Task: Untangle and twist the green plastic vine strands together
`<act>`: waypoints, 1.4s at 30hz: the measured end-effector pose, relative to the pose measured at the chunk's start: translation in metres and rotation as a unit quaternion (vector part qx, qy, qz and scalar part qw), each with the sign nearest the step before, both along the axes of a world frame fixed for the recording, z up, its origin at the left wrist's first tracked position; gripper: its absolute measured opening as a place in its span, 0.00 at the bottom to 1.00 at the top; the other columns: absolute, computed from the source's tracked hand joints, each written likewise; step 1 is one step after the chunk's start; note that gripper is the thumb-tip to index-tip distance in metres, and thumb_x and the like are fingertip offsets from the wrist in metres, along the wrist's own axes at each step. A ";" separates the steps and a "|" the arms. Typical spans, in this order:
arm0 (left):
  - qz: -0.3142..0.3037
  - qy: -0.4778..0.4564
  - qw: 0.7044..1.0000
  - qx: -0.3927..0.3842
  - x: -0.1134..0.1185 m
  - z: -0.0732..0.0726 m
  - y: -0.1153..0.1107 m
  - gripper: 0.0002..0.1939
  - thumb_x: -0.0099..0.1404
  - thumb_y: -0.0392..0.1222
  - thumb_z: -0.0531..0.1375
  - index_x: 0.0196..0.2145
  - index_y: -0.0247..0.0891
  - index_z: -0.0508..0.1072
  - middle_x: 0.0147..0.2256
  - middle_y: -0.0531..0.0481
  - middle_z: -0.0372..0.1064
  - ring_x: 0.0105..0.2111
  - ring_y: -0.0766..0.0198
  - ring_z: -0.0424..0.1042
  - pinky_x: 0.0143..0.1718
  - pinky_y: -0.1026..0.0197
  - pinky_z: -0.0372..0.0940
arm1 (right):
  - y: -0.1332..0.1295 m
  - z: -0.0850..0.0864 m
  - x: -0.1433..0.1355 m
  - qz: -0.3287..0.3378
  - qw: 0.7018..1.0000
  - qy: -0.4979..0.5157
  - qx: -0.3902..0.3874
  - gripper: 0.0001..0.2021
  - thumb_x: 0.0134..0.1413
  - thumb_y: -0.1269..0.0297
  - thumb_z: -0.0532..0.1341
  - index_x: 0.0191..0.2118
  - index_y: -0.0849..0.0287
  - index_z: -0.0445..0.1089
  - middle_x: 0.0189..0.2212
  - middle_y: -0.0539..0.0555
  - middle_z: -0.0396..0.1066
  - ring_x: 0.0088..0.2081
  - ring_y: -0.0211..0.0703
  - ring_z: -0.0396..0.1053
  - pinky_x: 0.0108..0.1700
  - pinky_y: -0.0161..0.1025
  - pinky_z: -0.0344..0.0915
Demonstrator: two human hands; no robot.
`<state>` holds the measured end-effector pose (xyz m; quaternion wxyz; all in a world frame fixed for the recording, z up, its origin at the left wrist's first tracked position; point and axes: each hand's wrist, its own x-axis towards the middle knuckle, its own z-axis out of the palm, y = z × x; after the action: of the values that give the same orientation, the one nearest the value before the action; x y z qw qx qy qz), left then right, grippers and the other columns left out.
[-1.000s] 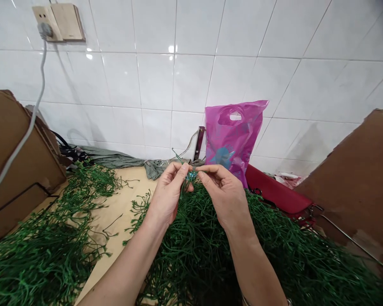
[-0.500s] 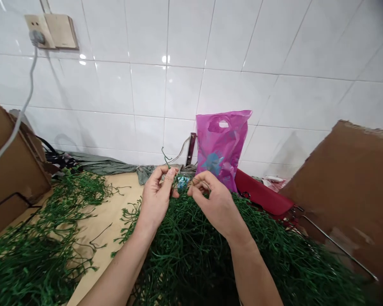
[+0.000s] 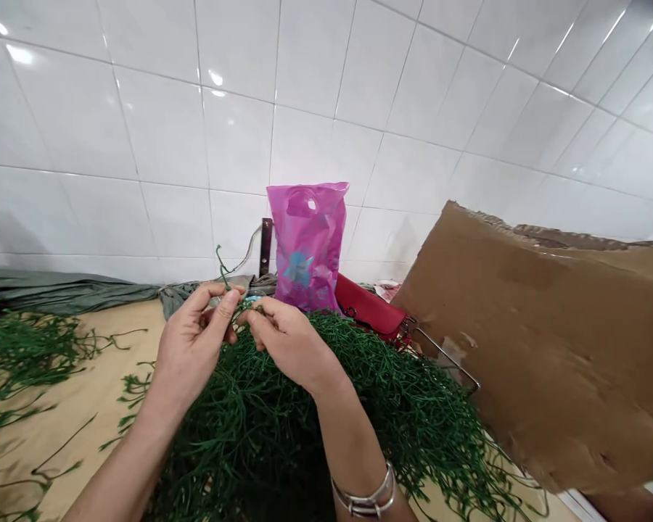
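My left hand (image 3: 199, 337) is closed, with a green plastic stem (image 3: 223, 267) pinched between thumb and fingers; its curled tip sticks up above them. Close against it, my right hand (image 3: 286, 339) has thumb and fingers pressed together at small green sprigs (image 3: 244, 308) of the same piece. The fingertips hide exactly what the right hand grips. Beneath both hands spreads a big heap of green artificial plant stems (image 3: 283, 413). A silver bracelet (image 3: 366, 500) circles my right wrist.
Behind the heap, a pink plastic bag (image 3: 307, 246) stands by the tiled wall, with a red pouch (image 3: 367, 308) beside it. A torn cardboard box (image 3: 533, 348) and a metal rod (image 3: 449, 355) are at the right. More green stems (image 3: 27, 348) lie left on the tan surface (image 3: 109, 391).
My view has turned to the right, so the wall socket and left box have left the picture. My right hand has come closer to the left one, which still pinches the stem.
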<state>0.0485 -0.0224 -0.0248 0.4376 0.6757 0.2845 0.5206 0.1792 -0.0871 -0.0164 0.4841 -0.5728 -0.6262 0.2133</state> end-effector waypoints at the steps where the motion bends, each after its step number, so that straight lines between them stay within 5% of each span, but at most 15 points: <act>1: -0.002 -0.003 1.000 -0.001 0.000 0.000 0.000 0.15 0.65 0.55 0.62 0.39 0.41 0.75 0.35 0.52 0.73 0.22 0.70 0.66 0.23 0.68 0.62 | 0.000 -0.001 -0.002 -0.013 1.000 -0.015 0.003 0.11 0.64 0.66 0.50 0.29 0.54 0.61 0.23 0.45 0.62 0.27 0.37 0.62 0.31 0.33 0.61; 10: -0.081 -0.174 0.980 -0.047 -0.002 0.005 0.003 0.09 0.66 0.47 0.65 0.32 0.40 0.73 0.38 0.52 0.74 0.20 0.73 0.63 0.21 0.67 0.60 | 0.007 -0.004 -0.003 -0.172 0.962 -0.211 -0.027 0.12 0.64 0.72 0.51 0.27 0.55 0.60 0.27 0.51 0.68 0.31 0.42 0.67 0.35 0.36 0.57; 13: -0.053 -0.276 0.960 0.016 -0.017 0.021 -0.003 0.08 0.68 0.45 0.63 0.31 0.42 0.71 0.31 0.54 0.72 0.19 0.71 0.62 0.18 0.67 0.56 | 0.010 -0.013 0.023 -0.226 0.938 -0.256 -0.056 0.13 0.58 0.79 0.52 0.26 0.57 0.63 0.30 0.58 0.72 0.32 0.45 0.69 0.36 0.39 0.58; 15: -0.017 -0.261 0.964 0.039 -0.024 0.027 -0.003 0.09 0.69 0.45 0.62 0.32 0.42 0.72 0.31 0.53 0.72 0.20 0.71 0.64 0.20 0.67 0.58 | 0.010 -0.018 0.039 -0.242 0.931 -0.266 -0.056 0.13 0.60 0.77 0.50 0.29 0.58 0.66 0.30 0.59 0.72 0.33 0.46 0.70 0.38 0.40 0.61; 20: -0.123 -0.096 0.983 -0.100 -0.021 0.011 0.016 0.12 0.66 0.49 0.63 0.33 0.38 0.74 0.34 0.53 0.72 0.25 0.71 0.70 0.29 0.67 0.62 | -0.002 -0.014 0.043 -0.239 0.928 -0.283 0.029 0.11 0.60 0.64 0.57 0.45 0.59 0.72 0.45 0.61 0.75 0.49 0.56 0.70 0.52 0.50 0.63; 23: -0.167 -0.084 0.970 -0.153 -0.017 -0.002 0.027 0.13 0.64 0.50 0.65 0.32 0.37 0.74 0.32 0.56 0.67 0.26 0.73 0.67 0.30 0.68 0.60 | -0.012 -0.001 0.029 -0.253 0.934 -0.229 0.107 0.13 0.61 0.61 0.56 0.46 0.57 0.73 0.47 0.60 0.75 0.48 0.55 0.71 0.52 0.51 0.64; 30: -0.186 -0.119 0.957 -0.188 -0.015 -0.004 0.029 0.15 0.61 0.53 0.67 0.32 0.36 0.75 0.28 0.57 0.64 0.23 0.74 0.62 0.27 0.69 0.57 | -0.002 0.007 0.001 -0.067 0.994 -0.068 0.048 0.15 0.58 0.57 0.62 0.49 0.52 0.75 0.48 0.53 0.77 0.49 0.48 0.73 0.54 0.45 0.66; 37: -0.204 -0.096 0.955 -0.194 -0.014 -0.002 0.026 0.19 0.59 0.56 0.67 0.32 0.36 0.73 0.27 0.57 0.64 0.24 0.72 0.63 0.29 0.67 0.58 | 0.014 -0.005 -0.010 -0.082 0.994 0.015 0.065 0.09 0.57 0.59 0.60 0.35 0.56 0.75 0.30 0.51 0.77 0.33 0.44 0.74 0.41 0.41 0.69; 42: -0.177 -0.067 0.972 -0.140 -0.015 -0.003 0.027 0.16 0.58 0.52 0.69 0.31 0.36 0.72 0.27 0.57 0.63 0.29 0.69 0.61 0.33 0.66 0.57 | 0.011 -0.006 -0.005 -0.101 0.991 -0.016 0.087 0.08 0.58 0.60 0.60 0.34 0.56 0.75 0.29 0.51 0.77 0.33 0.45 0.74 0.40 0.41 0.69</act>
<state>0.0335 0.0050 -0.0275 0.6309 0.6112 0.2006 0.4338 0.1746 -0.0757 -0.0221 0.5413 -0.5920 -0.5888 0.0990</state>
